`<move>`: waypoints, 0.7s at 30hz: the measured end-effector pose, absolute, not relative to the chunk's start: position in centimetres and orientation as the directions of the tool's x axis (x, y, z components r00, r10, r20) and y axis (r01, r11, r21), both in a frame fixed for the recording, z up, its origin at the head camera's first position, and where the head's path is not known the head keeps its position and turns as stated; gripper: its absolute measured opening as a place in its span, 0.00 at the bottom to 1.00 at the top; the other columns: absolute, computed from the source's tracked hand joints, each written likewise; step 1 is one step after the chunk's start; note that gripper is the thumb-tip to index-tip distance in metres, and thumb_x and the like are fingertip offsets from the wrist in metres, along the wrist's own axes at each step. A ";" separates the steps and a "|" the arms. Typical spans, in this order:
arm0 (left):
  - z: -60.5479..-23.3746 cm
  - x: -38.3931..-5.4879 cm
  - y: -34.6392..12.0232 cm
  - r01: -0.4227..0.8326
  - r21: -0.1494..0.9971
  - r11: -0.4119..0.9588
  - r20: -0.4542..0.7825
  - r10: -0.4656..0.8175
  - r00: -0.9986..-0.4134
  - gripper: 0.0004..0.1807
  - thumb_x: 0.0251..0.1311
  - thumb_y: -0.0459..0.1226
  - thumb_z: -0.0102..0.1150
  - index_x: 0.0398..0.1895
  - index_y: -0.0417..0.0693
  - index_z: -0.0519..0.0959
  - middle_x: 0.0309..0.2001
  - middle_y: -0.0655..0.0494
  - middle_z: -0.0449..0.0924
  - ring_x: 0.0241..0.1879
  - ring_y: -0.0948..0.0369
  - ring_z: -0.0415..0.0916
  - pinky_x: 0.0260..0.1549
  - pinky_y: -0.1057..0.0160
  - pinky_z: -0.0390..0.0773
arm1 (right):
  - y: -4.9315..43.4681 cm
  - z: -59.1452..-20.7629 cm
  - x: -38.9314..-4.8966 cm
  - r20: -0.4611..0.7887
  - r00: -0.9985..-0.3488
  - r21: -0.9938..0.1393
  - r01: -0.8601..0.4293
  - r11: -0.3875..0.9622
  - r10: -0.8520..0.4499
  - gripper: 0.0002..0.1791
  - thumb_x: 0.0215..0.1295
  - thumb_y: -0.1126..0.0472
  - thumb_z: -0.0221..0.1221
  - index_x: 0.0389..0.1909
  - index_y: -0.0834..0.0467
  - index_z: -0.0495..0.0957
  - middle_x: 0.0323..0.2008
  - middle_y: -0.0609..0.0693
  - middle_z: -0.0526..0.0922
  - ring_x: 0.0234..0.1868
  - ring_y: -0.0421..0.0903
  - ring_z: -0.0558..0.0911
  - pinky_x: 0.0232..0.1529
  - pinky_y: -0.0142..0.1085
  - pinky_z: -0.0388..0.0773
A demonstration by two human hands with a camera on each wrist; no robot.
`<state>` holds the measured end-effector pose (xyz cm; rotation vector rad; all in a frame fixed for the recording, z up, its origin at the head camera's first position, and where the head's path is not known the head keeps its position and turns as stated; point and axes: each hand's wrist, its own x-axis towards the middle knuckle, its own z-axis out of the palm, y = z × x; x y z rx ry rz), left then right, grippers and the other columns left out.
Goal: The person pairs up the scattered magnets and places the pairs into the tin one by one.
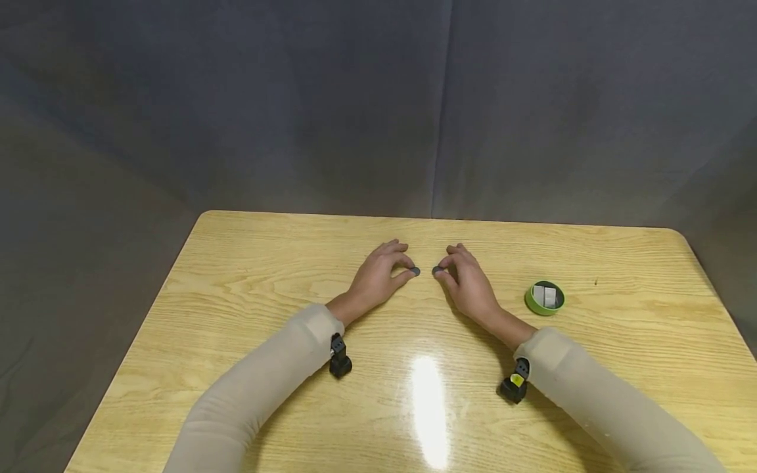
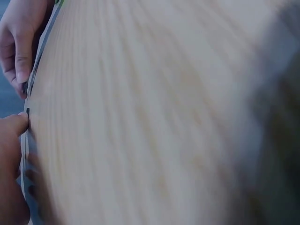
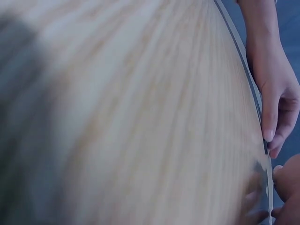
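Over the far middle of the table, my left hand [image 1: 378, 276] pinches a small dark round disc [image 1: 416, 270] between thumb and index finger. Facing it a short gap away, my right hand [image 1: 471, 286] pinches a similar dark disc [image 1: 436, 269]. The other fingers of both hands are bent behind the pinch. In the left wrist view, a thin dark edge of the left disc [image 2: 28, 111] shows at the thumb tip. The right wrist view has the left hand [image 3: 272, 93] pointing down toward the right one, with the discs mostly hidden by fingers.
Right of my right hand stands a small round green container [image 1: 545, 310] with silvery square pieces [image 1: 550, 297] inside. The light wooden table [image 1: 284, 263] ends at a dark grey curtain [image 1: 367, 118]. A bright reflection lies on the near part of the tabletop.
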<state>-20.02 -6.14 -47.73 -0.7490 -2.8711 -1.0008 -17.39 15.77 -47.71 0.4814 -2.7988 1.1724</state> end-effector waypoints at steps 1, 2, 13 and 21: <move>-47.8 -20.0 -6.1 0.445 0.583 0.680 0.162 0.439 -0.884 0.10 0.67 0.43 0.67 0.44 0.48 0.87 0.69 0.47 0.73 0.75 0.50 0.59 0.75 0.53 0.55 | 15.6 -47.7 -17.4 0.181 -0.948 -0.685 -0.313 0.658 -0.262 0.10 0.72 0.63 0.61 0.45 0.67 0.77 0.67 0.73 0.68 0.75 0.70 0.57 0.73 0.62 0.55; -47.8 -20.0 -6.0 0.448 0.582 0.678 0.163 0.443 -0.882 0.10 0.67 0.44 0.66 0.45 0.48 0.87 0.69 0.46 0.72 0.75 0.50 0.59 0.75 0.52 0.55 | 15.5 -47.7 -17.4 0.181 -0.947 -0.686 -0.316 0.655 -0.267 0.10 0.72 0.63 0.62 0.46 0.67 0.77 0.67 0.73 0.69 0.75 0.70 0.57 0.73 0.62 0.56; -47.9 -20.1 -5.5 0.486 0.562 0.670 0.190 0.467 -0.864 0.11 0.67 0.43 0.66 0.47 0.48 0.86 0.68 0.46 0.73 0.75 0.50 0.61 0.75 0.53 0.56 | 14.5 -47.4 -17.4 0.184 -0.938 -0.665 -0.338 0.666 -0.293 0.12 0.72 0.63 0.62 0.47 0.69 0.77 0.66 0.72 0.70 0.75 0.69 0.58 0.72 0.60 0.58; -47.9 -20.0 -5.2 0.485 0.567 0.665 0.185 0.471 -0.862 0.11 0.68 0.43 0.65 0.47 0.48 0.86 0.68 0.47 0.73 0.75 0.51 0.61 0.74 0.52 0.58 | 14.2 -47.6 -17.6 0.181 -0.935 -0.657 -0.346 0.670 -0.306 0.11 0.71 0.65 0.62 0.47 0.69 0.77 0.66 0.72 0.70 0.75 0.70 0.58 0.72 0.61 0.58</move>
